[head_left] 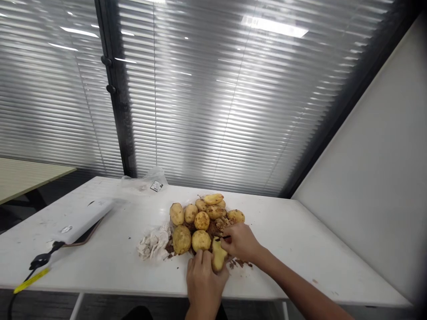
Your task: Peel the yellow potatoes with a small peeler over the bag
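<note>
Near the table's front edge, my left hand [204,280] is closed around the lower end of a partly peeled potato [218,258], whose pale flesh shows on top. My right hand [243,242] grips a small dark peeler [218,239] at the potato's upper end; the fingers hide most of this tool. Just beyond my hands lies a heap of unpeeled potatoes, among them a round potato [201,240] and a larger brownish potato [182,240]. Brown peelings [217,226] are piled between the potatoes, and loose scraps [240,263] lie under my right wrist.
Crumpled white tissue [154,243] sits left of the potatoes. A clear plastic bag [145,180] with a label lies at the table's back edge. On the left, a white power strip [85,220] trails a black cable. Window blinds [200,98] and a white wall [373,178] border the table [300,258].
</note>
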